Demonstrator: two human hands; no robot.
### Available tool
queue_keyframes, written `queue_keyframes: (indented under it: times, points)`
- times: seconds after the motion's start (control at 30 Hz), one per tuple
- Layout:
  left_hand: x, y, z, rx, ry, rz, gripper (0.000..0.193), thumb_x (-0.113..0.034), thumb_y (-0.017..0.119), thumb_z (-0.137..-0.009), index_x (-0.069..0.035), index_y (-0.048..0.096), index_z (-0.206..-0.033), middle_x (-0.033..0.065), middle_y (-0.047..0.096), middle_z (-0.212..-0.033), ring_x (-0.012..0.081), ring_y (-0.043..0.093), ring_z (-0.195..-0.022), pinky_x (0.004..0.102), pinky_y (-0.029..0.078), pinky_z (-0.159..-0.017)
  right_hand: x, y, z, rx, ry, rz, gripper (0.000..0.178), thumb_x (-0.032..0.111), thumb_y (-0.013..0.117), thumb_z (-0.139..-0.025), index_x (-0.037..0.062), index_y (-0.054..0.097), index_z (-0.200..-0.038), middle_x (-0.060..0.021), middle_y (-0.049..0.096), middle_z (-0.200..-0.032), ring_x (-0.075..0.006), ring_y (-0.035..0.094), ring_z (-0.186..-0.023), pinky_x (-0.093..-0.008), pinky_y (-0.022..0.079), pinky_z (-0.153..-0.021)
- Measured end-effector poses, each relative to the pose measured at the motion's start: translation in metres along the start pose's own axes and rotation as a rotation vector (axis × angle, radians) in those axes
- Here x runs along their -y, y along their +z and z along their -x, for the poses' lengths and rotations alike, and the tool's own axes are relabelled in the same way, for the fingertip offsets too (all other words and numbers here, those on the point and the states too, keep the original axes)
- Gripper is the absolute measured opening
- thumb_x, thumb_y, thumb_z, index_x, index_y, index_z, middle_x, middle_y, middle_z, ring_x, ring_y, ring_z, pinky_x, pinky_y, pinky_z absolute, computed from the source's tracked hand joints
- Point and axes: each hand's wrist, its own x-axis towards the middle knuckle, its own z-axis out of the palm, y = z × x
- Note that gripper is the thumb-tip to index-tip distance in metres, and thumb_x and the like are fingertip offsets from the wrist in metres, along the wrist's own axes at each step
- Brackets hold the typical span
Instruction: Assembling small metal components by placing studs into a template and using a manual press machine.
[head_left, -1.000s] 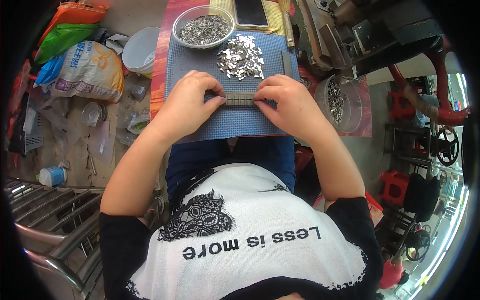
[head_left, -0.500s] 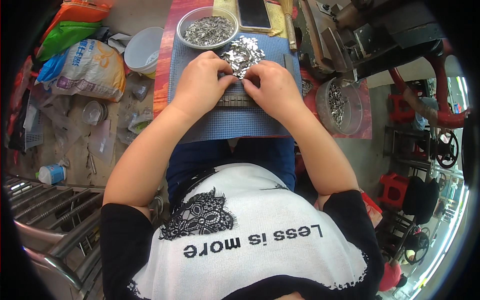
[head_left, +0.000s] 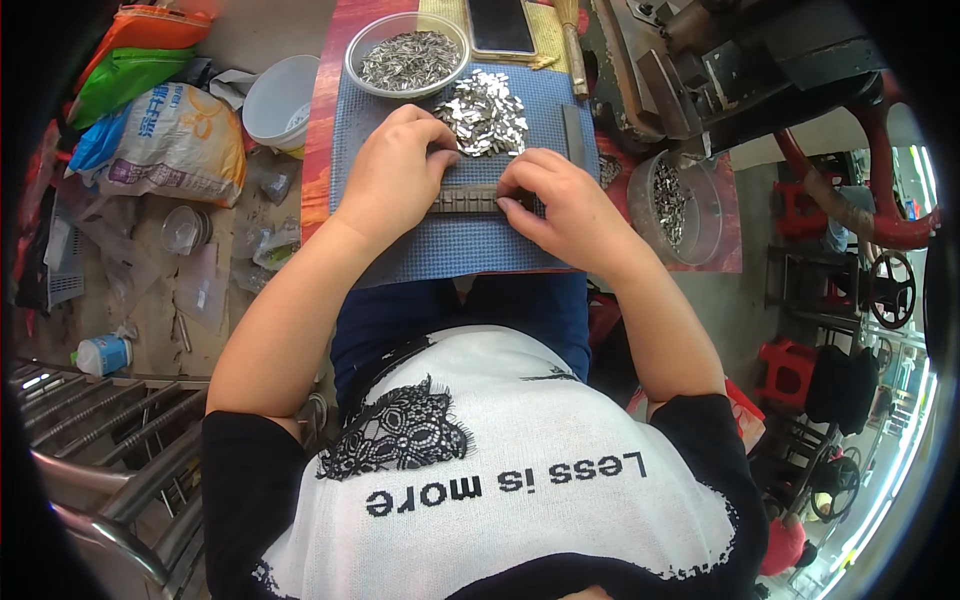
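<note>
head view: a slotted metal bar (head_left: 463,199) lies crosswise on the blue textured mat (head_left: 460,248), just nearer the person than a loose heap of small metal pieces (head_left: 482,118). the bar is dull grey and straight-edged, marked along its length by evenly spaced dark crosswise lines. the heaped pieces are short, flat and silvery, some shining almost white, others dark grey, lying at all angles.

the right hand (head_left: 562,200) has thumb and forefinger at the bar's right end; whether its grip pinches anything cannot be told. the left hand (head_left: 398,165) hangs between bar and heap, thumb and forefinger bent toward each other; what, if anything, its grip pinches cannot be told either.

a clear round bowl (head_left: 352,62) of similar slim pieces stands at the mat's far left, on the red-patterned tabletop (head_left: 317,150).

as for writing, the white shirt front (head_left: 490,420) bears a line of bold black letters, upside down here, and a plump sack (head_left: 170,150) at left carries large blue characters.
</note>
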Motion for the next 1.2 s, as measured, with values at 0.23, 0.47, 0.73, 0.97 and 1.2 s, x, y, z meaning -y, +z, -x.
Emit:
queue_keyframes:
  times: [0.23, 0.47, 0.73, 0.97, 1.2]
  points:
    - [-0.015, -0.022, 0.014, 0.198, -0.156, 0.205, 0.012, -0.009, 0.073, -0.085, 0.0, 0.071, -0.093, 0.0124, 0.062, -0.105, 0.0237, 0.064, -0.083, 0.0362, 0.053, -0.08, -0.008, 0.004, -0.022, -0.192, 0.083, 0.06, 0.007, 0.01, 0.072, -0.084, 0.0045, 0.07, -0.087, -0.0101, 0.066, -0.089, -0.031, 0.062, -0.091, -0.0405, 0.051, -0.08]
    - [-0.013, -0.019, 0.021, 0.23, 0.01, 0.144, 0.012, -0.006, 0.074, -0.083, 0.001, 0.069, -0.09, 0.0078, 0.059, -0.104, 0.0161, 0.057, -0.086, 0.029, 0.049, -0.075, -0.023, 0.016, -0.036, -0.194, 0.001, 0.211, 0.009, 0.01, 0.072, -0.082, 0.0044, 0.067, -0.087, -0.0102, 0.064, -0.09, -0.0316, 0.061, -0.093, -0.0411, 0.051, -0.082]
    - [-0.016, -0.025, 0.016, 0.323, -0.058, 0.126, 0.014, -0.01, 0.076, -0.079, -0.001, 0.074, -0.09, 0.0135, 0.065, -0.096, 0.0293, 0.066, -0.087, 0.0382, 0.054, -0.081, -0.017, 0.008, -0.032, -0.165, 0.046, 0.156, 0.01, 0.008, 0.071, -0.082, 0.0042, 0.066, -0.09, -0.0111, 0.064, -0.092, -0.0322, 0.06, -0.096, -0.0418, 0.051, -0.084]
    - [-0.004, -0.024, 0.01, 0.17, -0.109, 0.132, 0.016, -0.007, 0.075, -0.082, -0.001, 0.076, -0.096, 0.0107, 0.067, -0.094, 0.022, 0.065, -0.08, 0.0321, 0.053, -0.075, -0.019, 0.021, -0.041, -0.179, -0.014, 0.187, 0.012, 0.009, 0.071, -0.084, 0.003, 0.066, -0.093, -0.0115, 0.063, -0.09, -0.0322, 0.06, -0.092, -0.0413, 0.05, -0.081]
    - [-0.007, -0.015, 0.004, 0.147, -0.015, -0.01, 0.014, -0.005, 0.074, -0.082, 0.001, 0.074, -0.095, 0.0092, 0.063, -0.097, 0.0198, 0.061, -0.079, 0.0319, 0.051, -0.073, -0.005, 0.012, -0.033, -0.192, 0.123, -0.02, 0.01, 0.009, 0.069, -0.086, 0.0015, 0.069, -0.092, -0.0149, 0.068, -0.089, -0.0338, 0.065, -0.087, -0.0411, 0.053, -0.078]
